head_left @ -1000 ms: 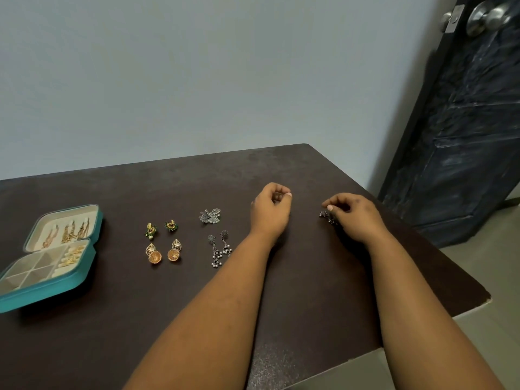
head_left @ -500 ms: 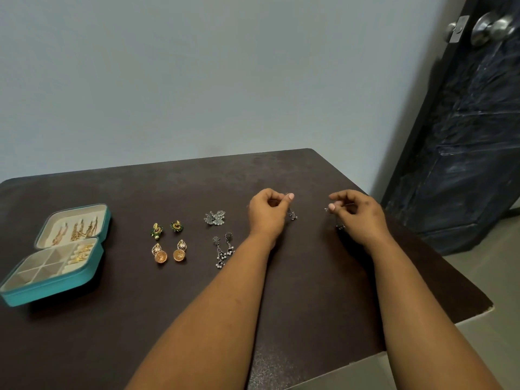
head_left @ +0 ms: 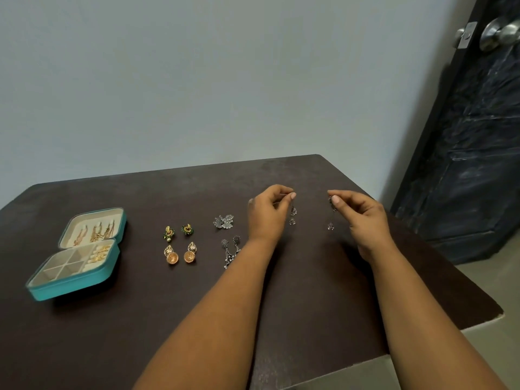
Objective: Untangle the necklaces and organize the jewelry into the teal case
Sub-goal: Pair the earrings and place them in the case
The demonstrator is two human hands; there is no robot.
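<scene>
each hand pinched one silver drop earring above the table [head_left: 281, 305]: left hand [head_left: 267, 213] on one earring [head_left: 293, 215], right hand [head_left: 363, 218] on its twin [head_left: 331, 220]. the pair looked separated; next, carrying both to the open teal case [head_left: 70, 285], far left

No writing, label, brand, number or sign can be read anywhere in the view.
</scene>
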